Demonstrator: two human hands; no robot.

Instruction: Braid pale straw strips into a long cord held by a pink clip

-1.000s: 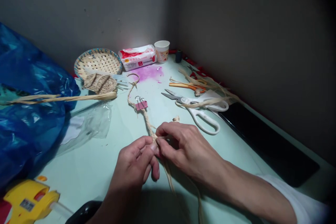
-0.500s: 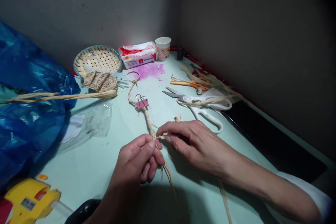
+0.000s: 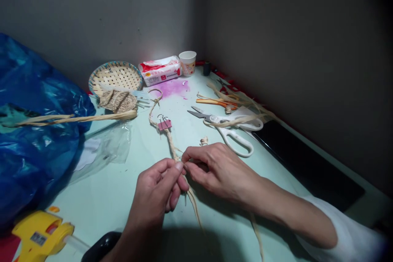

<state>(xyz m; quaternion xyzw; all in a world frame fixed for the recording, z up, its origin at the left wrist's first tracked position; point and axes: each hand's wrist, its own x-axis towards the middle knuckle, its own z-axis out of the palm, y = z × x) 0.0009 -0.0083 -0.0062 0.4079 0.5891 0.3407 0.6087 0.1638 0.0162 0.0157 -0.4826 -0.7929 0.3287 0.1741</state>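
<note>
A thin braid of pale raffia runs down the table toward me, with a pink binder clip fixed on it. Its far end curls into a loop beyond the clip. My left hand pinches the braid's near end between thumb and forefinger. Right beside it, my right hand has thumb and forefinger closed on a raffia strand, largely hidden by the fingers. Loose strands trail from below my left hand toward me. Another strand hangs out from under my right forearm.
White-handled scissors lie open at right, by raffia scraps and a black flat panel. Behind are a woven basket, a twine bundle, a tissue pack and a paper cup. A blue plastic bag and yellow glue gun occupy the left.
My right hand drew a strand out to the right, then came back close to my left fingertips. My left hand kept its pinch on the braid. The view shifted slightly.
</note>
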